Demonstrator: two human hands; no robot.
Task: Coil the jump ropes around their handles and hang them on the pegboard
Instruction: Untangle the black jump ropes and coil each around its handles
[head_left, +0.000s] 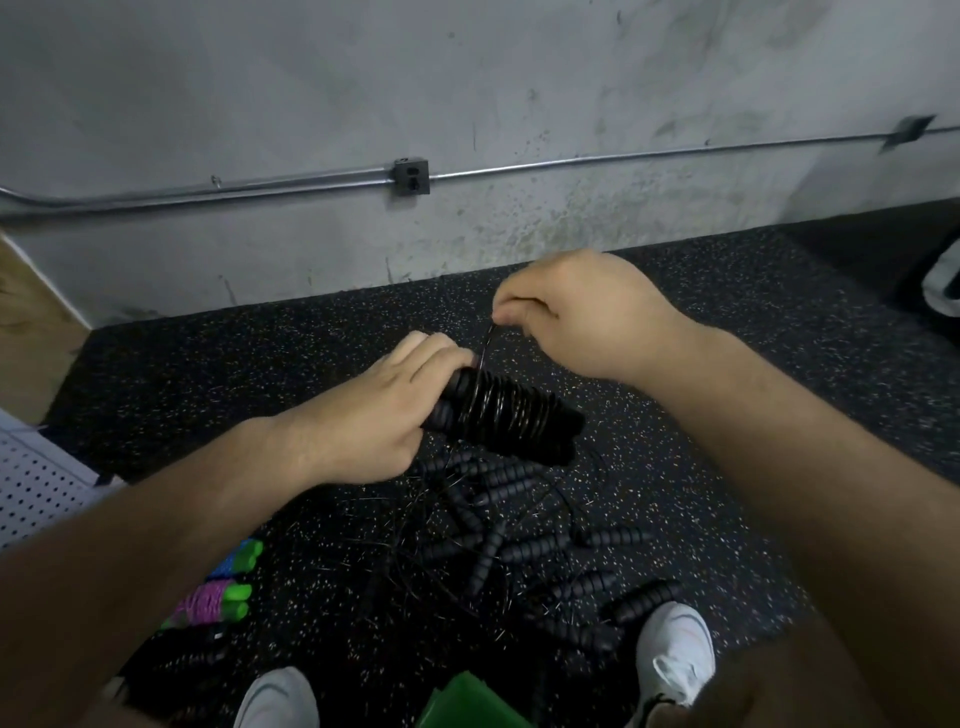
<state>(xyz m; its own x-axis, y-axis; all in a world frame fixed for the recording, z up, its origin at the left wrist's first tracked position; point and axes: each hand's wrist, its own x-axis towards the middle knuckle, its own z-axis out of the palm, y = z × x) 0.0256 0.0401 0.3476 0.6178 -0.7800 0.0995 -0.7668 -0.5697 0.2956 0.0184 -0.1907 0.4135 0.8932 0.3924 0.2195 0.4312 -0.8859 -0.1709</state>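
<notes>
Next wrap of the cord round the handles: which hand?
Right, probably. The right hand pinches the cord just above the black handles; the left hand is busy gripping those handles.

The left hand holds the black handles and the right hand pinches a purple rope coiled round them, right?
Not quite: the rope coiled round them is black, not purple, as the head view shows. The left hand does hold the black handles, and the right hand pinches that rope. A purple rope lies on the floor near the person's left arm.
</notes>
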